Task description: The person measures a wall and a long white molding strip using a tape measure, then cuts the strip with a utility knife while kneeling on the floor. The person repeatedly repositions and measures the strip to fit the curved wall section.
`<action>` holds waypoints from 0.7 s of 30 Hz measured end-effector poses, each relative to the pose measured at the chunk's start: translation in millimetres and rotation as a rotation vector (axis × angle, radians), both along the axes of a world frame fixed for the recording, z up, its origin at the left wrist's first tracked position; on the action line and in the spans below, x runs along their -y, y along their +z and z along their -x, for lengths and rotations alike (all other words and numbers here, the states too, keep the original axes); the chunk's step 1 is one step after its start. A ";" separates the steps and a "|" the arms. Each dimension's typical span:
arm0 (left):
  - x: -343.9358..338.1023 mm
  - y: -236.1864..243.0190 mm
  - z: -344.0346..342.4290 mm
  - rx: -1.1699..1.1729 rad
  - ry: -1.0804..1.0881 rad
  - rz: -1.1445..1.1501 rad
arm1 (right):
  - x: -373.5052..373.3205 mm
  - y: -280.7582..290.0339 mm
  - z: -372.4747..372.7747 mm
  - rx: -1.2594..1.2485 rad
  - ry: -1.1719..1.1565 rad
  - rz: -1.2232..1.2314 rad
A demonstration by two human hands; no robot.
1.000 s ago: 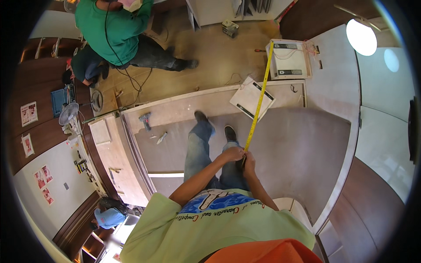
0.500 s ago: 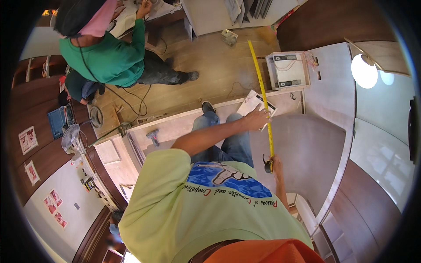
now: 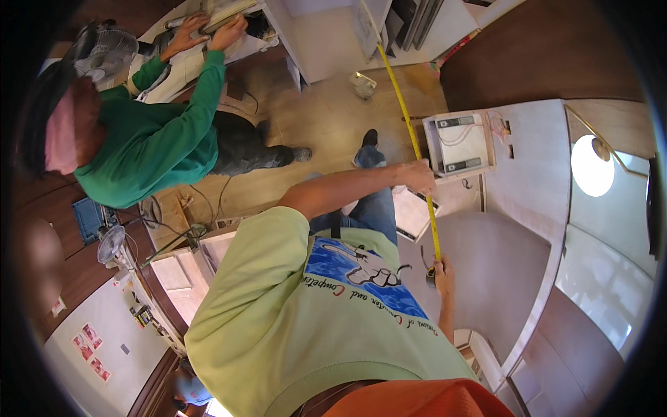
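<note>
Roughly, by size:
Floor point(image 3: 326, 132): tan boards, left of the tape and running under it toward its far end.
Counter point(image 3: 486, 271): grey, curved top just right of the tape's near end.
Co-worker point(image 3: 153, 139): person in a green top, well left of the tape, both arms reaching up to a cluttered white surface.
Box point(image 3: 460, 144): white, open-faced, with wiring inside; just right of the tape, beside the left hand.
Panel point(image 3: 411, 212): pale flat sheet lying under the tape, between the two hands.
Tape point(image 3: 406, 125): yellow measuring blade, pulled out in one long line from the near end at the counter's edge, past the box, up to white shelving far off.
Left hand point(image 3: 419, 175): arm stretched forward, fingers pinched on the blade partway along, touching it just left of the box.
Right hand point(image 3: 443, 270): closed round the tape's dark case at the near end, close to the body, over the counter edge.
Fan point(image 3: 110, 244): small, well left of the tape, by a wood wall.
</note>
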State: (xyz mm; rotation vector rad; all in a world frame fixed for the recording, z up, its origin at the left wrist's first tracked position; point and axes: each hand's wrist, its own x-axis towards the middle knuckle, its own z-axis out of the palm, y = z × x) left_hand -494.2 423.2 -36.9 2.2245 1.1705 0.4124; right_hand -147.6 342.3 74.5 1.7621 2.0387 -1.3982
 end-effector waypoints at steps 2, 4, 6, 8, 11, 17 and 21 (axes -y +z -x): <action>-34.1 -36.6 40.2 -0.055 0.006 -0.078 | -25.3 -44.3 21.6 0.072 0.018 0.030; -70.5 -91.4 87.3 -0.087 -0.014 -0.128 | -51.5 -116.6 26.8 0.173 0.056 0.067; -107.3 -172.0 150.4 -0.039 0.037 -0.222 | -69.2 -225.6 17.9 0.022 0.032 -0.022; -125.9 -236.4 217.0 -0.092 0.100 -0.238 | -96.0 -279.2 1.3 -0.036 0.030 -0.029; -141.9 -275.1 321.3 -0.257 0.041 0.038 | -57.1 -275.6 -8.7 0.063 -0.005 0.033; -172.5 -280.1 462.5 -0.371 0.179 0.015 | -61.2 -192.7 -53.5 0.284 0.185 -0.119; -191.7 -323.4 518.5 -0.504 0.316 0.156 | -109.0 -147.3 6.7 0.441 0.264 -0.173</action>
